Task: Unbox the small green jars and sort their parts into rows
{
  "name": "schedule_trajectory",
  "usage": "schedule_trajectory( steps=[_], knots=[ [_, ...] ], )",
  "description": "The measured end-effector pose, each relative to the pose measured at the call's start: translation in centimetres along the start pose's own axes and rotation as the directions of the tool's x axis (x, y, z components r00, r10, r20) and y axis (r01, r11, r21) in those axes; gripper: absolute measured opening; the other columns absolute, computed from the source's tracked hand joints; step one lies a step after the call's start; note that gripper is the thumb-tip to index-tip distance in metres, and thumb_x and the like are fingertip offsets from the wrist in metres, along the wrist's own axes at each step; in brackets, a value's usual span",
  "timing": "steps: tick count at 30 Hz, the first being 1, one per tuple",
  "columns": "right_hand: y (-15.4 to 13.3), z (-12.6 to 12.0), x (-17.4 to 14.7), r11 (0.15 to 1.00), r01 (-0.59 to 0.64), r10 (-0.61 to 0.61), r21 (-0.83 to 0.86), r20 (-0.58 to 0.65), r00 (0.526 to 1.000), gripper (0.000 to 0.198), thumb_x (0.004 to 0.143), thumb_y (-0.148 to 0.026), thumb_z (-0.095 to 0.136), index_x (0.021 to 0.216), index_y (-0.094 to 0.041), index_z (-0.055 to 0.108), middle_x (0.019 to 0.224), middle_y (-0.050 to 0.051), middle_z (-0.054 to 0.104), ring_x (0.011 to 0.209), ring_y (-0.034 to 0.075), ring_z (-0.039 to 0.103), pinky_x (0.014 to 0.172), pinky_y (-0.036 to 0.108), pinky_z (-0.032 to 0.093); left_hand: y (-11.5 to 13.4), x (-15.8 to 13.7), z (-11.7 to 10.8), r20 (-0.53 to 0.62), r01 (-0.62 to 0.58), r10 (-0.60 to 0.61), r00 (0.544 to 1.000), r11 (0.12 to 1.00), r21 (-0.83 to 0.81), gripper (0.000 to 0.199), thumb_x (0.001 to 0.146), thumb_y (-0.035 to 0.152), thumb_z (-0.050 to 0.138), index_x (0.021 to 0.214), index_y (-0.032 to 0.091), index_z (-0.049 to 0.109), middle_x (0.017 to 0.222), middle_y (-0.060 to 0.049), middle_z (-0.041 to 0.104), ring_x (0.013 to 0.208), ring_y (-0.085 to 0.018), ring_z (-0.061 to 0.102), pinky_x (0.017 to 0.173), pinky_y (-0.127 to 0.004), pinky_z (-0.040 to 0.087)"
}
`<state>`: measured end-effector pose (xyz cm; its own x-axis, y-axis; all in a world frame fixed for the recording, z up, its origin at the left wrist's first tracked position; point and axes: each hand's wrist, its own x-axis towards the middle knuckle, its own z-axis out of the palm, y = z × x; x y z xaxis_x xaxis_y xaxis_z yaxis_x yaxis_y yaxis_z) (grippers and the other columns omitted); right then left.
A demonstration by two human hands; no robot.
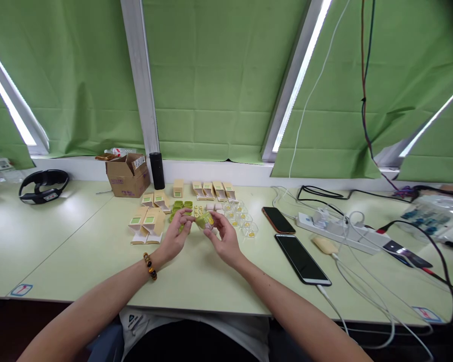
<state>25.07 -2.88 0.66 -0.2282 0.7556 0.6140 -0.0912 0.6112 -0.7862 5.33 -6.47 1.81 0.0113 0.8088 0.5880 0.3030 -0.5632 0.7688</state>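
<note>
A small container with a green part and a clear part [204, 220] is held up above the table between my two hands. My right hand [226, 241] grips its right side between thumb and fingers. At the left edge of the container, my left hand [175, 236] pinches with its fingertips. Just behind my left fingers sit several green cups [187, 204], partly hidden. Small yellowish pieces [198, 210] lie behind the held container. To the right stand several clear cups with yellow centres [250, 230], and pale pink cylinders [213, 206] are near them.
Folded kraft boxes [153, 221] stand left of my hands, more boxes [207, 190] behind. A cardboard carton [127, 175], black bottle [157, 171] and headphones [44, 186] are at the back left. Phones [302, 259], a power strip [340, 232] and tangled cables occupy the right.
</note>
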Motion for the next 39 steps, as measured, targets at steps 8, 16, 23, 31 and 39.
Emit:
schedule_trajectory(
  steps=[8, 16, 23, 31, 39],
  knots=[
    [-0.9, -0.1, 0.8, 0.783, -0.283, 0.236, 0.553, 0.156, 0.959, 0.055, 0.083, -0.048, 0.082, 0.13, -0.028, 0.059, 0.112, 0.006, 0.077, 0.1, 0.028, 0.076, 0.1, 0.05, 0.057, -0.4, 0.1, 0.0, 0.05, -0.039, 0.036, 0.998, 0.997, 0.064, 0.035, 0.105, 0.038, 0.054, 0.135, 0.022, 0.047, 0.121, -0.012, 0.072, 0.116, -0.024, 0.067, 0.101, -0.043, 0.05],
    [-1.8, -0.6, 1.0, 0.519, -0.475, 0.326, 0.711, 0.348, 0.879, 0.036, 0.088, -0.039, 0.069, 0.12, -0.029, 0.057, 0.1, 0.005, 0.08, 0.094, 0.029, 0.079, 0.099, 0.053, 0.054, 0.3, -0.1, 0.0, 0.056, -0.101, 0.096, 0.994, 0.992, 0.075, 0.032, 0.104, 0.033, 0.055, 0.134, 0.023, 0.049, 0.123, -0.012, 0.069, 0.117, -0.025, 0.067, 0.101, -0.044, 0.05],
    [-1.6, -1.1, 1.4, 0.446, -0.51, 0.352, 0.736, 0.379, 0.856, 0.037, 0.091, -0.04, 0.061, 0.123, -0.022, 0.057, 0.094, 0.009, 0.076, 0.078, 0.023, 0.073, 0.071, 0.037, 0.055, -0.1, -0.2, -0.1, 0.045, -0.123, 0.118, 0.992, 0.985, 0.121, 0.028, 0.106, 0.032, 0.053, 0.132, 0.023, 0.051, 0.121, -0.011, 0.07, 0.115, -0.024, 0.067, 0.103, -0.046, 0.05],
    [-1.0, -0.5, 0.7, 0.658, -0.408, 0.287, 0.633, 0.29, 0.913, 0.052, 0.082, -0.033, 0.078, 0.13, -0.029, 0.06, 0.111, 0.006, 0.073, 0.092, 0.023, 0.07, 0.077, 0.037, 0.056, -0.4, -0.2, -0.1, 0.033, -0.146, 0.143, 0.989, 0.976, 0.163, 0.028, 0.105, 0.034, 0.053, 0.13, 0.024, 0.054, 0.118, -0.011, 0.066, 0.111, -0.024, 0.067, 0.098, -0.045, 0.053],
    [-0.3, -0.2, 0.1, 0.995, -0.09, 0.087, 0.048, 0.069, 0.994, 0.047, 0.083, -0.034, 0.081, 0.127, -0.03, 0.066, 0.124, 0.007, 0.061, 0.118, 0.025, 0.059, 0.095, 0.041, 0.056, -0.3, 0.1, -0.3, 0.004, -0.124, 0.127, 0.992, 0.962, 0.243, 0.029, 0.103, 0.042, 0.057, 0.12, 0.021, 0.067, 0.112, -0.011, 0.067, 0.101, -0.023, 0.066, 0.087, -0.039, 0.057]
  ],
)
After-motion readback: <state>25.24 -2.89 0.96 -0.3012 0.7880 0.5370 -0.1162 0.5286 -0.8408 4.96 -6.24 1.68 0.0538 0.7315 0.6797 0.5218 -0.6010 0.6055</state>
